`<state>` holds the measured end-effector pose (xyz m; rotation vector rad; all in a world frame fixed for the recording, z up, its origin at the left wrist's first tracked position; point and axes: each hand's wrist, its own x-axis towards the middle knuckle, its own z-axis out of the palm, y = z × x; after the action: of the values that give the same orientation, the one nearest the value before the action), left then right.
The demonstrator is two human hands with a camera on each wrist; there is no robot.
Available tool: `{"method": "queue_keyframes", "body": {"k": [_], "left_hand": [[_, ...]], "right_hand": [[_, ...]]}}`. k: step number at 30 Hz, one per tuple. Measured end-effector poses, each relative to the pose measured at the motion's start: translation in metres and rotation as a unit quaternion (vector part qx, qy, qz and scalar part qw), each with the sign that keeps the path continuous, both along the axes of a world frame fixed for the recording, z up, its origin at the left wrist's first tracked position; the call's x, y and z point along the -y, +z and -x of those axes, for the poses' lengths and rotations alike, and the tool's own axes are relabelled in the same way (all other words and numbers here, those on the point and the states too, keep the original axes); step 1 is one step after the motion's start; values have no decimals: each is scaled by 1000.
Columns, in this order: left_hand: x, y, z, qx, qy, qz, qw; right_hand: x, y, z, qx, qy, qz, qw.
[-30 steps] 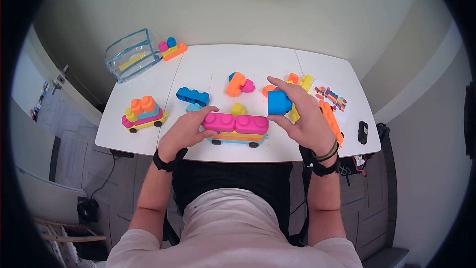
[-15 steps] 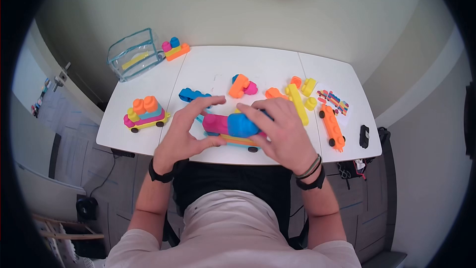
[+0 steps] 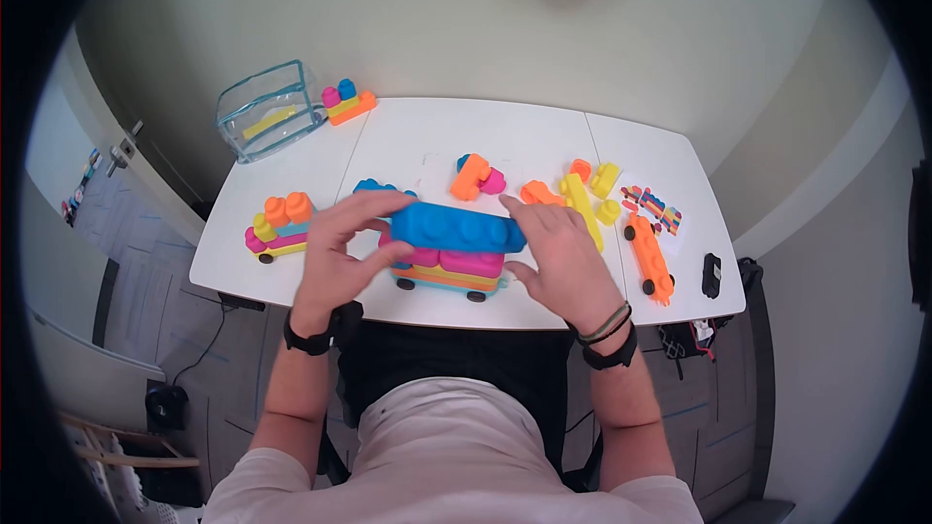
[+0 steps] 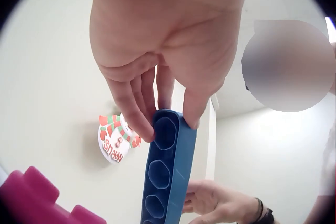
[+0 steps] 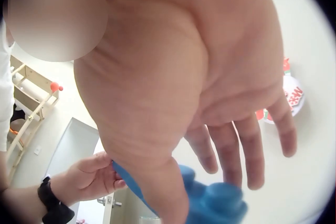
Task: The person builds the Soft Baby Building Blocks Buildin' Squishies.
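Observation:
A long blue block (image 3: 451,228) is held lengthwise just above a wheeled stack (image 3: 447,277) with pink blocks on top, yellow and orange layers, and a light-blue base. My left hand (image 3: 345,252) pinches the block's left end; the left wrist view shows thumb and fingertips on either side of the blue block (image 4: 184,166), hollow underside visible. Around the other end is my right hand (image 3: 568,257), its fingers fairly straight. In the right wrist view the right thumb crosses before the blue block (image 5: 215,203); any contact there is unclear.
Left on the white table (image 3: 398,126) is a block-topped car (image 3: 282,233), with a clear case (image 3: 267,116) behind. Another blue block (image 3: 374,184) lies behind my left hand. Yellow blocks (image 3: 582,204), an orange car (image 3: 649,257) and a black object (image 3: 712,276) are at right.
The blue block has turned from end-on to lengthwise across the view. My left hand has come to pinch its left end, while my right hand's grip has loosened at the right end.

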<state>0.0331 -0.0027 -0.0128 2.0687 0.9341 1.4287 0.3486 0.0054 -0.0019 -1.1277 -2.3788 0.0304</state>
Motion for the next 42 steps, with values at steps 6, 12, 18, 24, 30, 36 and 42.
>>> {"method": "queue_keyframes", "body": {"k": [6,12,18,24,30,36,42], "left_hand": [[-17,-10,26,124,-56,61,989],[-22,-7,38,153,-102,142,973],[-22,0,51,-80,-35,165,982],[-30,-7,58,-184,-16,180,966],[-35,-15,63,-187,-37,186,964],[-37,-18,65,-163,-45,218,961],[-31,-11,62,-179,-29,208,961]], "right_hand": [[-4,-1,-1,-51,22,17,998],[-5,-3,5,-51,53,33,997],[-12,-14,3,-24,18,36,999],[-13,-20,9,8,19,56,998],[-9,-17,13,21,2,84,996],[-8,-19,19,25,-17,89,996],[-6,-22,22,55,-27,81,995]]}}
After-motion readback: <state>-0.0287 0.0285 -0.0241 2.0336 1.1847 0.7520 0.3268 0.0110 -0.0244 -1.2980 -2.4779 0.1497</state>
